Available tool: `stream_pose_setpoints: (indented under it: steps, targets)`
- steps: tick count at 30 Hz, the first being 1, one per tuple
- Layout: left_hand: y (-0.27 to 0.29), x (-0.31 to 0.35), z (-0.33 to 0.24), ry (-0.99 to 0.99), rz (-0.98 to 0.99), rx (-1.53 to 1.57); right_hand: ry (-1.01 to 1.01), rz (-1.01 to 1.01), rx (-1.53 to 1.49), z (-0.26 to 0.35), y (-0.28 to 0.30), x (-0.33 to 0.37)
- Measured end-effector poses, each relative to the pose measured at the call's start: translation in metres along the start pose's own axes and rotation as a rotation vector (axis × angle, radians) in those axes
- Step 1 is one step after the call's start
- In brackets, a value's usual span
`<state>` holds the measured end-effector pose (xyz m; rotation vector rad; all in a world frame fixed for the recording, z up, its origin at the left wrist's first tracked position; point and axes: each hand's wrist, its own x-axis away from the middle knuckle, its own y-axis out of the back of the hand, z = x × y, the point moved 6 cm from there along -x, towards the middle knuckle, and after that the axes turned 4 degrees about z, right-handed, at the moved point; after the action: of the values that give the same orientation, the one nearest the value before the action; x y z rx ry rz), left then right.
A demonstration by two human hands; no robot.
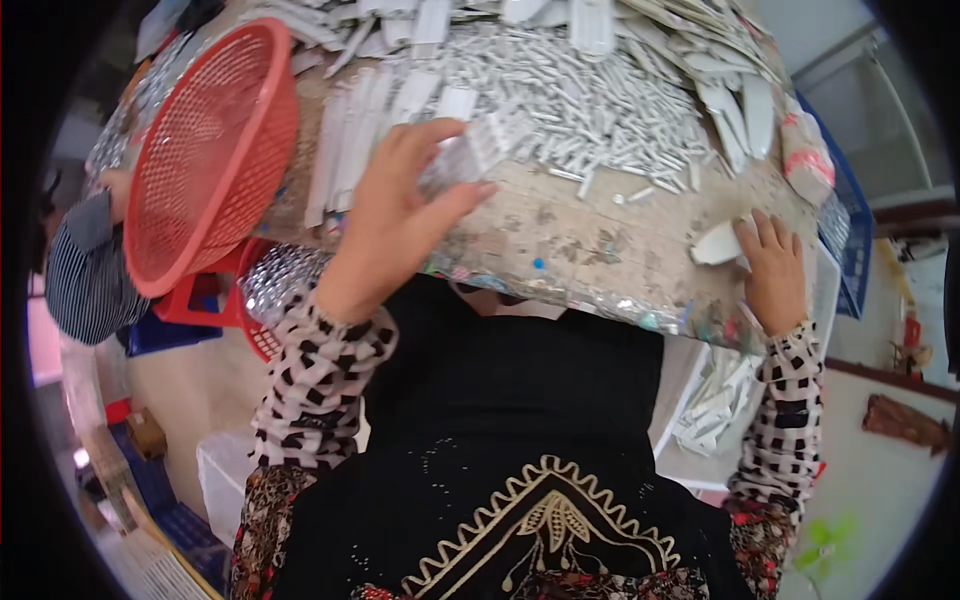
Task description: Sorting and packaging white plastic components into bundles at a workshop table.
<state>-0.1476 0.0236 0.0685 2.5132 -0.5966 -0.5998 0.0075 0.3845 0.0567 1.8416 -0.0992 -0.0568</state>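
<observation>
My left hand (385, 215) is raised above the table's front left, thumb and fingers curled around a small white ridged piece (488, 143). Motion blurs that piece, so its exact kind is unclear. At the table's front right, my right hand (775, 268) has its fingers on a smooth white piece with a rounded end (716, 245), low over the tabletop. A heap of small white and silvery tube-like parts (600, 95) spreads beyond both hands. Long white strips (350, 135) lie side by side just past my left hand.
A red perforated basket (278, 130) leans at the left edge, near another person's striped sleeve (92, 265). White flat pieces (757, 115) and a white-and-pink roll-like bundle (806, 165) lie at the right. Below the table edge, a white bin (676, 415) holds white strips.
</observation>
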Motion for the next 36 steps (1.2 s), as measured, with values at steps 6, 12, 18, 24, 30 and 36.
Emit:
stream_pose_setpoints:
  steps: [6, 12, 18, 24, 30, 36]
  targets:
    - [0.013, -0.013, 0.007, 0.064, -0.066, 0.64, 0.187, 0.203, -0.131, -0.034, -0.033, -0.005]
    - [0.041, -0.012, 0.012, -0.01, -0.127, 0.973, -0.126, -0.101, -0.773, -0.02, 0.0, 0.0]
    - [-0.004, -0.004, -0.018, -0.16, 0.061, 1.283, -0.32, 0.133, -2.327, 0.15, 0.018, -0.013]
    - [-0.025, 0.011, -0.031, -0.071, 0.449, 1.285, -0.29, 0.2, -2.497, 0.164, 0.019, -0.02]
    - [-0.081, 0.031, -0.018, 0.559, 0.708, 1.25, -0.018, 0.288, -1.931, 0.131, 0.048, -0.015]
    - [-0.112, 0.047, -0.034, 0.744, 0.881, 1.314, -0.055, -0.032, -1.634, 0.115, 0.046, -0.013]
